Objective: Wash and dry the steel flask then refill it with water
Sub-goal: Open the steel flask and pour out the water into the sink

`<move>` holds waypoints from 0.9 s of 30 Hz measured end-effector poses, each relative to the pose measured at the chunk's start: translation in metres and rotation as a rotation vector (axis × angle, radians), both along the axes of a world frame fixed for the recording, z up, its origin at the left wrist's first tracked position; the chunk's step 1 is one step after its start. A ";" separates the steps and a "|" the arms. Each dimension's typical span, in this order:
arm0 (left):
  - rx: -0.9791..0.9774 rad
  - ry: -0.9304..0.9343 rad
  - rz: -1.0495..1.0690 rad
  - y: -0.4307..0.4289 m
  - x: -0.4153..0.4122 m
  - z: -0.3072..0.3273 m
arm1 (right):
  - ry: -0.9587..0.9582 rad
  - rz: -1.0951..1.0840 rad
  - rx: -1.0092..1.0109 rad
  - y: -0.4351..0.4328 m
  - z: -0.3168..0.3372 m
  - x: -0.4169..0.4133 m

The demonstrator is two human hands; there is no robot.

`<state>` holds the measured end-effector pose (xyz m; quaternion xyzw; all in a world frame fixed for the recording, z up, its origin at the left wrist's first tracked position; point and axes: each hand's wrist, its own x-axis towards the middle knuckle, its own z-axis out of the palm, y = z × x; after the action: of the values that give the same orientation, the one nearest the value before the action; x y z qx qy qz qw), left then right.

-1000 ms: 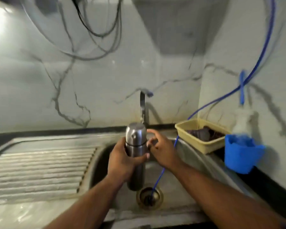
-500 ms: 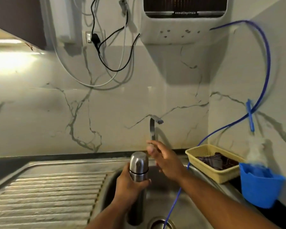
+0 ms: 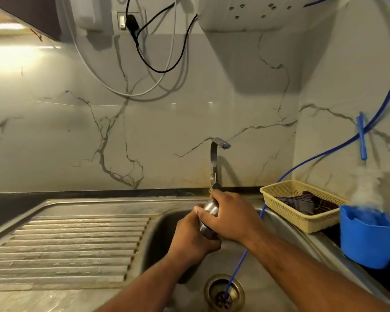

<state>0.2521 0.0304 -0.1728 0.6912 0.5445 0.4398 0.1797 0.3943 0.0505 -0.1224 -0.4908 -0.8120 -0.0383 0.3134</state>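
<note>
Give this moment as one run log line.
left hand: grips steel flask body | right hand: wraps flask top | place: above sink | tap: no stream visible

No writing, brand, number or sign can be read anywhere. The white appliance (image 3: 268, 14) at one o'clock shows only bare casing with small holes. The switch plate (image 3: 122, 20) at eleven o'clock is too blurred to tell any marking. The strip of the steel flask (image 3: 209, 208) that shows near the centre is plain metal.
</note>
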 end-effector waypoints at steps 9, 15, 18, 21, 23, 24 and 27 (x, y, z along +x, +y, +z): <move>-0.087 -0.039 -0.120 -0.001 -0.009 0.005 | 0.167 0.161 0.090 0.003 -0.005 0.003; -0.120 -0.058 -0.179 -0.005 -0.014 0.006 | 0.201 0.251 0.123 0.003 -0.010 0.001; -0.124 -0.047 -0.213 -0.007 -0.017 0.008 | 0.217 0.290 0.139 0.000 -0.010 0.001; -0.133 -0.026 -0.238 -0.006 -0.021 0.008 | 0.208 0.316 0.170 -0.001 -0.008 0.000; -0.143 -0.019 -0.253 -0.007 -0.022 0.009 | 0.208 0.340 0.194 -0.002 -0.007 0.001; -0.142 -0.019 -0.267 -0.009 -0.022 0.011 | 0.206 0.357 0.211 -0.003 -0.006 0.002; -0.147 -0.019 -0.354 -0.017 -0.018 0.021 | 0.179 0.423 0.278 -0.004 -0.003 0.006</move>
<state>0.2341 0.0132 -0.1516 0.7570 0.4432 0.3669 0.3097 0.3999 0.0462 -0.1259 -0.2640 -0.8526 -0.0396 0.4492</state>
